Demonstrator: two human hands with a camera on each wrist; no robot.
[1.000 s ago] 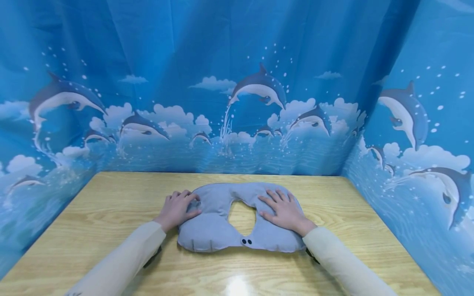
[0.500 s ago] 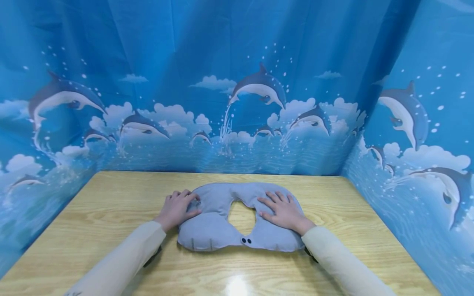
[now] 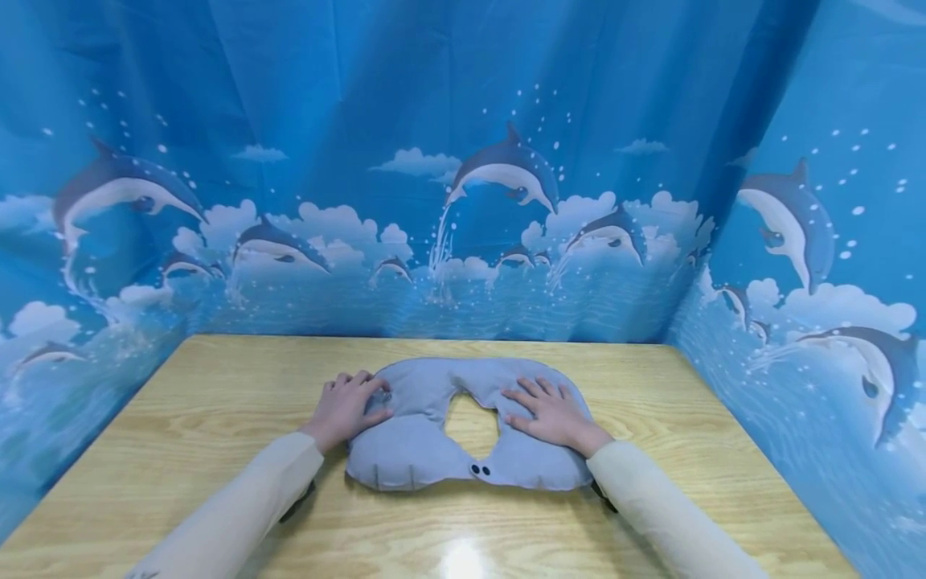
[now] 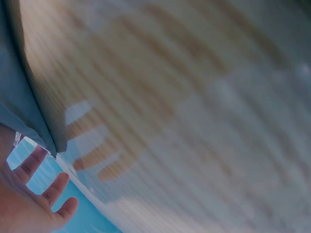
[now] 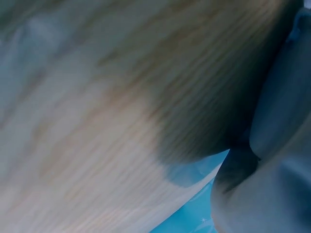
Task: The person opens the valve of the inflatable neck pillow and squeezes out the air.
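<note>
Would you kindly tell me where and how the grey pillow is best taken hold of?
I'd grip the grey pillow by its rounded outer ends, coming from left and right: it lies flat and wide on the table, with a hole in its middle, so holding both ends should keep it level.

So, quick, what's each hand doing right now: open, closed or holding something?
Left hand: at the grey cushion, fingers bent; whether it grips anything cannot be told.
Right hand: open, fingers spread, resting on the cushion.

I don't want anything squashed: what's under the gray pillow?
The wooden table shows through the opening in the gray pillow; whatever lies beneath the rest is covered.
</note>
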